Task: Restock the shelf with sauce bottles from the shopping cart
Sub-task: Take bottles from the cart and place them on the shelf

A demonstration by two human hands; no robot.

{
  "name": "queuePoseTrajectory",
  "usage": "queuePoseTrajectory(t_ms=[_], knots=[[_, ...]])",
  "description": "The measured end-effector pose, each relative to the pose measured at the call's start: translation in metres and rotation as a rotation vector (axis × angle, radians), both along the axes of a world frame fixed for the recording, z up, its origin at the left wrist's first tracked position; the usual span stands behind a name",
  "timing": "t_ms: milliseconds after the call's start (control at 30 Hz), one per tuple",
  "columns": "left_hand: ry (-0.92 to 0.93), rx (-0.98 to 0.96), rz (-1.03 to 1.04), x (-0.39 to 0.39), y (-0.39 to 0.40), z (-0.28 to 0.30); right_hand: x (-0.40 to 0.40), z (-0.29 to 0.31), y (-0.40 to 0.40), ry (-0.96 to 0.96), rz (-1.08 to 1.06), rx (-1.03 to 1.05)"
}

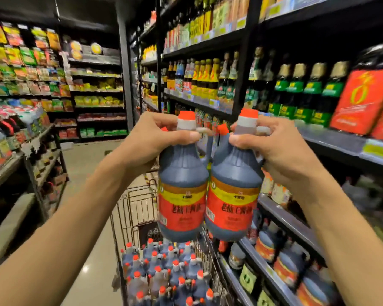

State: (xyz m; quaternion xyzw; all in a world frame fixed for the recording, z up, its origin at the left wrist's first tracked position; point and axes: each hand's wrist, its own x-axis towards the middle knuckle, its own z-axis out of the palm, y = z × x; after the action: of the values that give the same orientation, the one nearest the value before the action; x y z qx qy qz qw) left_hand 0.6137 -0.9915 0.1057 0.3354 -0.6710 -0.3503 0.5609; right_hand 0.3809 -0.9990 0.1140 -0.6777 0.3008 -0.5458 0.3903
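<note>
Your left hand [164, 138] and right hand [268, 146] each gripped a sauce bottle [182, 195] by its neck above the cart [133, 208], mid-transfer; next you needed an open spot on the shelf [281, 217].

The aisle is lit from overhead, though the ceiling itself stays dark. A pale glare patch sits on the glossy floor [84, 270] by the shopping cart [139, 208]. Motion blur smears the right-hand shelf [332, 138] and its labels; text is unreadable there. The two held sauce bottles [182, 191] are sharper. Wide-angle distortion bends shelf lines and stretches the forearms at the edges.
</note>
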Motion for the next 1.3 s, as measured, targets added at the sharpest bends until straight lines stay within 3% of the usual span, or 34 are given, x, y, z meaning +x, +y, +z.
queuePoseTrajectory(t_ms=[333,633,833,1300], knots=[[-0.115,-0.013,-0.400,-0.037,0.024,0.002,-0.023,0.000,0.124,-0.012,-0.454,0.022],[-0.131,-0.062,-0.844,-0.156,0.124,-0.004,-0.086,-0.015,0.304,-0.010,-0.856,0.038],[-0.086,-0.045,-1.101,-0.263,0.242,-0.008,-0.140,-0.018,0.461,0.011,-1.128,0.014],[-0.036,-0.002,-1.667,-0.484,0.623,-0.028,-0.229,-0.020,0.868,0.070,-1.698,0.083]])
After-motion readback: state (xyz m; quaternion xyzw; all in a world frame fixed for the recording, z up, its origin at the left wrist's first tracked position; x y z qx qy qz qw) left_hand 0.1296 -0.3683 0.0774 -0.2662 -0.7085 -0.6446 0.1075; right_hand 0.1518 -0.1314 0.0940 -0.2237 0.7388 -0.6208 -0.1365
